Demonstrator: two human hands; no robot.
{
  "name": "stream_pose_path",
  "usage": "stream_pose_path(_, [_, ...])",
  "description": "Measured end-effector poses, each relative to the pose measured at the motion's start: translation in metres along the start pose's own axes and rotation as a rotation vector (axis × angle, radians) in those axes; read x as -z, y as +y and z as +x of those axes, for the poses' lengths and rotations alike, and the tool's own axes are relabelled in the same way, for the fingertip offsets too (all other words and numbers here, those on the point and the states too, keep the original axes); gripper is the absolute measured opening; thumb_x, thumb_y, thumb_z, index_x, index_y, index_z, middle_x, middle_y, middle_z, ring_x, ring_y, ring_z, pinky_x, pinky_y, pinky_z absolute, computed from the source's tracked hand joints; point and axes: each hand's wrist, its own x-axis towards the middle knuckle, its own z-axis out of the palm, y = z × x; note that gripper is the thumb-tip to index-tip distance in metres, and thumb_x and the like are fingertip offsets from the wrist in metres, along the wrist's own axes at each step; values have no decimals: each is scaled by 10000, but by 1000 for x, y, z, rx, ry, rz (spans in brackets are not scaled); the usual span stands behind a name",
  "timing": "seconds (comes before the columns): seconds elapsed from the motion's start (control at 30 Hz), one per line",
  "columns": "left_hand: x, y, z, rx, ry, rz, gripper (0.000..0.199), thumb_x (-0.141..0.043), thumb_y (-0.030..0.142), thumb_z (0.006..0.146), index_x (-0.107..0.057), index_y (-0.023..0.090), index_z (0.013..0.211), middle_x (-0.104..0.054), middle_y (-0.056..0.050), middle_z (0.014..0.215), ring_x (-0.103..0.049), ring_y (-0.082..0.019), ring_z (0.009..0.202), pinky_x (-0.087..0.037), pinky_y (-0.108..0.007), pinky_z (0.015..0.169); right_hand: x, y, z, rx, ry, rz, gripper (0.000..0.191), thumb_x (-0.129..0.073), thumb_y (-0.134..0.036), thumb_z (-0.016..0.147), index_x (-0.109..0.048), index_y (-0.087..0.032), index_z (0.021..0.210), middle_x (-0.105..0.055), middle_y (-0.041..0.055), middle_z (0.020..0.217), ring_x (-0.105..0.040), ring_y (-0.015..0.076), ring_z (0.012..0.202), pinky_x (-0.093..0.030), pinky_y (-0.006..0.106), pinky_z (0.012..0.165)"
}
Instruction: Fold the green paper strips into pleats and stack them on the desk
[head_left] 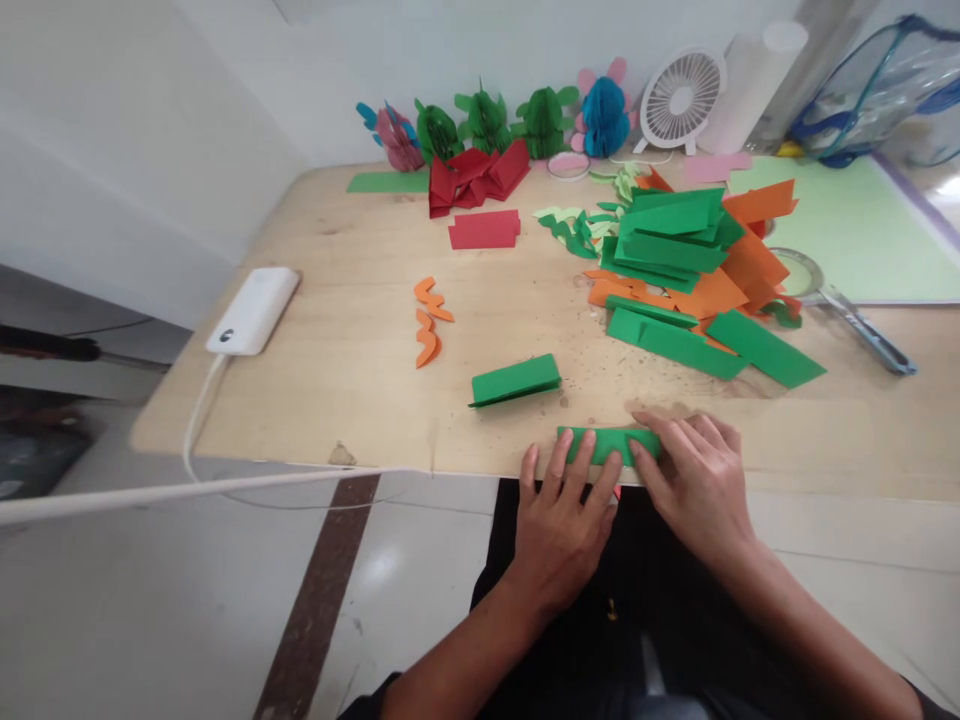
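Observation:
A folded green paper strip (609, 443) lies at the table's front edge, under both my hands. My left hand (566, 510) rests on its left part with the fingers spread and pressing down. At the strip's right end, my right hand (694, 470) grips it, the thumb on top and the index finger bent around the far corner. Just beyond, to the left, lies another folded green paper piece (516, 380). Orange wavy cut-outs (427, 325) sit farther left. A pile of green paper pieces (667, 240) is heaped over orange paper pieces (754, 265) at the right.
Paper honeycomb figures (541, 122) stand along the wall beside a white fan (682, 98). Red folded paper (480, 178) lies before them. A utility knife (866, 328) is at the right. A white power bank (253, 310) with a cable sits near the left edge.

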Motion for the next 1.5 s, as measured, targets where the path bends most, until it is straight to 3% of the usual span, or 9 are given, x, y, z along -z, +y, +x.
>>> stream_pose_path(0.37, [-3,0,0,-8,13,35,436,-567,282,898,-531,298,1332,-552,-101,1391,-445,-322,1333,-270,-565,1096,-2,4,2,-1,-16,-28,215,-545,-254,890,-614,-203,1087,-662,21,753,-529,210,721,-370,375,785])
stream_pose_path(0.47, [-3,0,-1,-15,10,46,435,-560,263,899,-530,299,1331,-547,-104,1396,-440,-329,1336,-279,-571,1086,5,0,-5,-32,9,-80,261,-557,-253,885,-604,-191,1134,-677,73,918,-562,241,859,-376,392,805])
stream_pose_path(0.57, [-2,0,-1,-21,-2,37,434,-545,260,906,-524,281,1338,-541,-115,1400,-433,-340,1340,-284,-580,1077,10,-10,-18,40,5,-61,287,-567,-218,878,-607,-202,1161,-649,106,1171,-542,285,1096,-369,441,925])
stream_pose_path(0.77, [-1,4,0,-9,-20,37,413,-539,280,917,-539,246,1328,-542,-139,1394,-430,-356,1340,-295,-587,1075,6,-14,-43,139,-109,-65,404,-548,-216,893,-553,-179,1296,-618,101,1299,-480,294,1273,-337,489,1048])
stream_pose_path(1.23, [15,-30,-17,62,12,120,468,-561,220,889,-508,171,1351,-535,-179,1390,-396,-358,1367,-283,-597,1095,23,18,-56,174,-68,-81,487,-573,-189,878,-499,-210,1359,-598,96,1332,-510,292,1241,-354,488,1023])
stream_pose_path(1.37, [14,-27,-18,87,-1,87,475,-539,229,895,-494,174,1365,-523,-170,1404,-378,-357,1374,-257,-603,1102,26,20,-34,114,-61,23,391,-553,-255,899,-537,-203,1285,-668,95,1158,-580,261,1070,-424,424,891])
stream_pose_path(1.5, [22,-26,-18,111,-8,2,553,-525,303,912,-395,170,1433,-498,-172,1424,-370,-330,1381,-237,-582,1122,18,18,2,100,-189,62,286,-562,-373,889,-601,-209,1120,-655,85,1032,-571,251,976,-428,398,801])
